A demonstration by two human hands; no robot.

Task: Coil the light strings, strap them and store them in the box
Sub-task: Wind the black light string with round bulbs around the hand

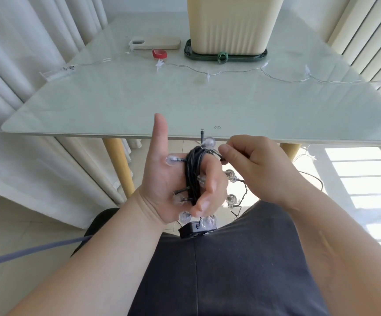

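Observation:
A black light string with clear round bulbs (193,176) is wound in a coil around my left hand (173,179), whose thumb sticks up while the fingers curl over the coil. My right hand (260,165) pinches the black wire near its end, just right of the coil. The string's black battery box (196,229) hangs below my left hand over my lap. A second, clear-wired string with white stars (230,71) lies spread across the glass table (139,106). A red strap (159,53) and a green strap (222,57) lie near the cream box (230,26).
The cream box stands on a dark green lid (260,57) at the table's far side. A phone (155,43) lies left of it. Curtains hang on both sides. My lap in dark trousers fills the foreground, below the table's near edge.

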